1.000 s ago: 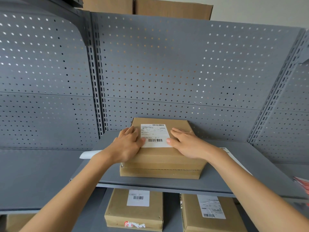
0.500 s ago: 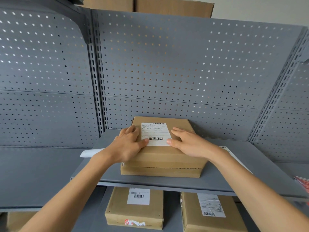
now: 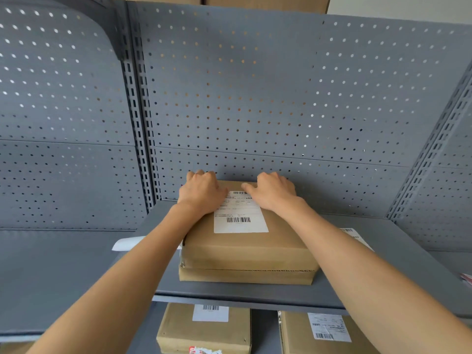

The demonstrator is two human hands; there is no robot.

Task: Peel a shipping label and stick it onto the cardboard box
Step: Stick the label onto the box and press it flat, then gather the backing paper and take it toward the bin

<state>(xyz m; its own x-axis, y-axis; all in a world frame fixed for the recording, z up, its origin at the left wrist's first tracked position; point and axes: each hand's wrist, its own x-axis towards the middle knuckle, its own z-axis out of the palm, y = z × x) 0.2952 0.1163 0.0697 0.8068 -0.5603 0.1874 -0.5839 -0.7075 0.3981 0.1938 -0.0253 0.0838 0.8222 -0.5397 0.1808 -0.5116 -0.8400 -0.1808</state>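
A flat brown cardboard box [image 3: 245, 251] lies on the grey metal shelf [image 3: 255, 293]. A white shipping label [image 3: 240, 218] with barcodes is stuck flat on the box's top. My left hand [image 3: 201, 192] rests on the far left part of the box top, its fingers curled over the back edge and its palm covering the label's upper left corner. My right hand [image 3: 273, 191] rests on the far right part, fingers curled at the back edge, thumb touching the label's top edge. What the fingertips do behind the box is hidden.
A white paper sheet [image 3: 125, 243] lies on the shelf under my left forearm. Another label sheet [image 3: 353, 236] lies at right. Two labelled boxes [image 3: 204, 328] [image 3: 319, 333] sit on the shelf below. The grey pegboard wall [image 3: 255, 98] stands close behind.
Both hands slid from beside the label's lower half up to the far edge of the box, fingers now curled over the back. The label stays flat on the box.
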